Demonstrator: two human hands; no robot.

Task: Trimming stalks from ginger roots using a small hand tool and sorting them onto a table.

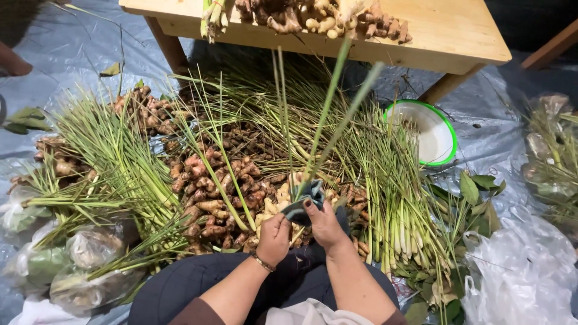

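Note:
My left hand (274,238), with a bracelet at the wrist, and my right hand (325,225) meet low in the middle of the head view. Both grip the base of a few long green lemongrass stalks (337,108) that rise up and away toward the table. A dark grey-blue cloth or band (307,195) wraps the stalk bases between my fingers. Right under my hands lies a heap of brown and pinkish galangal and ginger roots (211,186).
Lemongrass bundles (397,198) spread left and right over a grey plastic sheet. A wooden table (457,30) with ginger roots (325,18) stands ahead. A white bowl with a green rim (448,129), loose green leaves (475,186) and plastic bags (524,271) lie right; bagged greens (90,247) lie left.

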